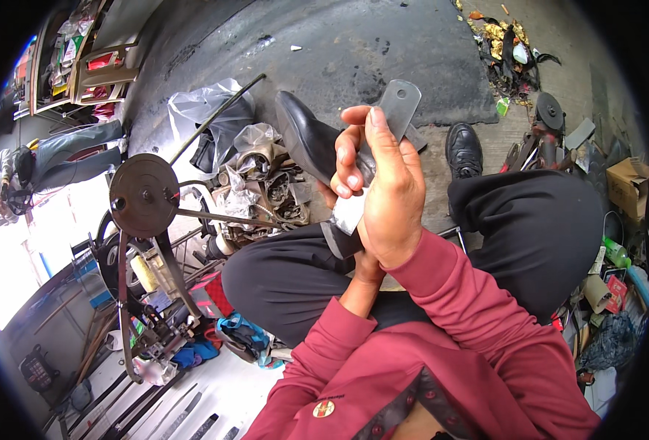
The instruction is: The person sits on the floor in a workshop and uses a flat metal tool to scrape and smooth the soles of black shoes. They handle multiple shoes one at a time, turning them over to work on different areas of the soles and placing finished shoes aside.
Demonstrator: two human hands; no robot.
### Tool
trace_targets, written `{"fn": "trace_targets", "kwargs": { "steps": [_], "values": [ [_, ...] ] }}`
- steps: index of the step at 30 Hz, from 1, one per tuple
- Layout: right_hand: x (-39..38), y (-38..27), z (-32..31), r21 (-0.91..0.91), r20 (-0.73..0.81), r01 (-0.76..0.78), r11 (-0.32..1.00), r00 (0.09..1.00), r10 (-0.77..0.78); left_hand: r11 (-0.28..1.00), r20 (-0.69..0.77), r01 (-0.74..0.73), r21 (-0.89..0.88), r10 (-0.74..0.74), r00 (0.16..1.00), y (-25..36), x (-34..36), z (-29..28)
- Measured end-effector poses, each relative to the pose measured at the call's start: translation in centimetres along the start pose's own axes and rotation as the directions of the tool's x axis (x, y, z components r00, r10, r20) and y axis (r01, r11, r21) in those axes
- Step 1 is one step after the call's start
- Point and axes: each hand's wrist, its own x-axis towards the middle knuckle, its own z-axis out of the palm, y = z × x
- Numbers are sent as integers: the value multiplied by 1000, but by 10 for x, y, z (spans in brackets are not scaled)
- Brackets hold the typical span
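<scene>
A black leather shoe (306, 132) is held in front of my lap, its toe pointing away to the upper left and its heel (339, 240) toward me. My left hand (326, 193) reaches up from beneath and grips the shoe; most of it is hidden behind my right hand and the shoe. My right hand (390, 183) is closed over the shoe, thumb up, around a flat grey strip (403, 105) with a rounded end and a round hole. A white patch (349, 210) shows at the back of the shoe, just above the heel.
A hand-cranked machine with a round wheel (144, 195) stands at my left. Plastic bags (218, 110) and a pile of scraps lie beyond my left knee. Tools, a cardboard box (629, 187) and a green bottle (616, 252) crowd my right. Debris (511, 55) lies at the far right.
</scene>
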Motion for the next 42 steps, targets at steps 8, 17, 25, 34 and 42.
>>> {"fn": "trace_targets", "kwargs": {
  "steps": [8, 17, 25, 34, 42],
  "values": [
    [1, -1, -1, -18, 8, -8, 1000, 1000, 9, 1000, -1, -7, 3, 7, 1000, -1, 5, -3],
    [2, -3, 0, -12, -17, -16, 1000, 1000, 16, 1000, -20, -11, 4, 11, 1000, -1, 11, -4],
    [3, -7, -1, -32, 16, 14, 999, 1000, -13, 1000, -30, 1, 4, -1, 1000, 0, 11, -4],
    [6, -10, -4, -57, 48, 51, 997, 998, -48, 999, -69, 18, 30, -16, 998, 1, 16, -2],
    [13, -11, -5, -60, -3, 46, 997, 999, -46, 997, -123, 55, 58, -48, 991, 6, 24, -6]
  ]
}}
